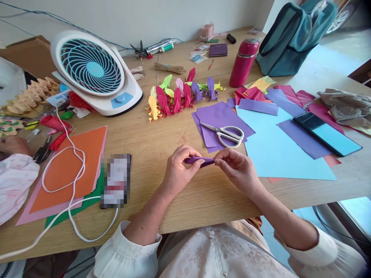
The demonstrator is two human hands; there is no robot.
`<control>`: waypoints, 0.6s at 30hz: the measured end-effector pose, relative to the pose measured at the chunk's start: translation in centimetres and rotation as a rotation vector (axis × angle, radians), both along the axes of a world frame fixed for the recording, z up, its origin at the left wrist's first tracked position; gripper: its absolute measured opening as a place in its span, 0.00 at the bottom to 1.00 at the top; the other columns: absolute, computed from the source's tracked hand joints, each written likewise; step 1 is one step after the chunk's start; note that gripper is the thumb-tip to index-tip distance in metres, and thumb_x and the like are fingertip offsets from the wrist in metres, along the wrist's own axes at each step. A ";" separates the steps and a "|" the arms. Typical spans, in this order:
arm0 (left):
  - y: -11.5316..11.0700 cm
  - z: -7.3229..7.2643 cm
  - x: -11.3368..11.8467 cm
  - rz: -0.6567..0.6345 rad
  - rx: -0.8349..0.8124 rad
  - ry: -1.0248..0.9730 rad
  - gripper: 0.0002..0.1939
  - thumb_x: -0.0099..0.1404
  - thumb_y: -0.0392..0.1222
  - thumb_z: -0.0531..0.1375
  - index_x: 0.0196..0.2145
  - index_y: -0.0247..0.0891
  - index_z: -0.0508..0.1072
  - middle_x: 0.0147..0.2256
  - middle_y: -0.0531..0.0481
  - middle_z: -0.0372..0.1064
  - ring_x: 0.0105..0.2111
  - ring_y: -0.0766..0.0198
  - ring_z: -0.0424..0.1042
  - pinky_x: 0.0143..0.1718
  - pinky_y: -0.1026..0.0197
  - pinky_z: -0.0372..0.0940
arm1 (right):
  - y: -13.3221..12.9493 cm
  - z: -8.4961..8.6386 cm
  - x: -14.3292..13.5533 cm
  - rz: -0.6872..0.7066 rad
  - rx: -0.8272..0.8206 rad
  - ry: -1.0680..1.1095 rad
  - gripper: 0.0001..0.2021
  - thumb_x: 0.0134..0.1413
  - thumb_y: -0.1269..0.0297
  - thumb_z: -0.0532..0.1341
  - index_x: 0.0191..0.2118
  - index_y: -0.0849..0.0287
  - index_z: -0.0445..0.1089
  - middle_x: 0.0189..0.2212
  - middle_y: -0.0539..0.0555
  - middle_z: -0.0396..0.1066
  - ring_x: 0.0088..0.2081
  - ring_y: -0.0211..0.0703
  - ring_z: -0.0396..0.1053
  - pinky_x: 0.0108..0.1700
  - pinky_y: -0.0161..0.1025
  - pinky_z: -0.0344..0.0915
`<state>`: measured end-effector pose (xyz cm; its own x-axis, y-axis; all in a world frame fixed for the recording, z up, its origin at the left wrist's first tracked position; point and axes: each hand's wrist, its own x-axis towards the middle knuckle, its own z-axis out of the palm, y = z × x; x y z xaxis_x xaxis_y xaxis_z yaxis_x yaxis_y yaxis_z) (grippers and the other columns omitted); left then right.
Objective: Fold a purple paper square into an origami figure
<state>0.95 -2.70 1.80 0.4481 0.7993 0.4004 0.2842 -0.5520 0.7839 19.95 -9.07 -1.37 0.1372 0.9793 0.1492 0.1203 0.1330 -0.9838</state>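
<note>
A small folded piece of purple paper is held just above the table edge between both hands. My left hand pinches its left part between thumb and fingers. At its right tip, my right hand grips with thumb and forefinger. Just beyond the hands lie scissors with white handles, resting on a stack of purple paper sheets. Further back stands a cluster of folded paper figures in red, purple, yellow, green and pink.
A white fan stands at the back left. Orange paper, a white cable and a phone lie left. Light-blue paper, another phone and a pink flask are right. Another person's sleeve shows far left.
</note>
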 end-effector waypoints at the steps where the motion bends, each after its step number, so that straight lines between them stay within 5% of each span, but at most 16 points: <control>1: 0.1 0.1 -0.1 0.001 -0.015 -0.019 0.04 0.63 0.33 0.64 0.31 0.38 0.74 0.32 0.51 0.71 0.34 0.65 0.71 0.34 0.64 0.66 | 0.0 0.0 0.0 -0.011 0.007 -0.009 0.07 0.61 0.61 0.64 0.34 0.57 0.71 0.30 0.50 0.71 0.31 0.38 0.66 0.33 0.37 0.62; 18: 0.7 0.2 -0.8 -0.050 0.173 -0.070 0.04 0.63 0.35 0.67 0.36 0.41 0.77 0.37 0.49 0.74 0.41 0.61 0.74 0.47 0.55 0.67 | -0.9 1.4 -0.2 -0.155 0.527 -0.399 0.12 0.57 0.81 0.60 0.39 0.56 0.69 0.35 0.54 0.74 0.38 0.43 0.74 0.40 0.41 0.70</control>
<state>0.18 -2.00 2.03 0.4519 0.6935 0.5611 0.2013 -0.6920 0.6932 19.73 -9.94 0.00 0.1053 0.7352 0.6696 0.5166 0.5350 -0.6686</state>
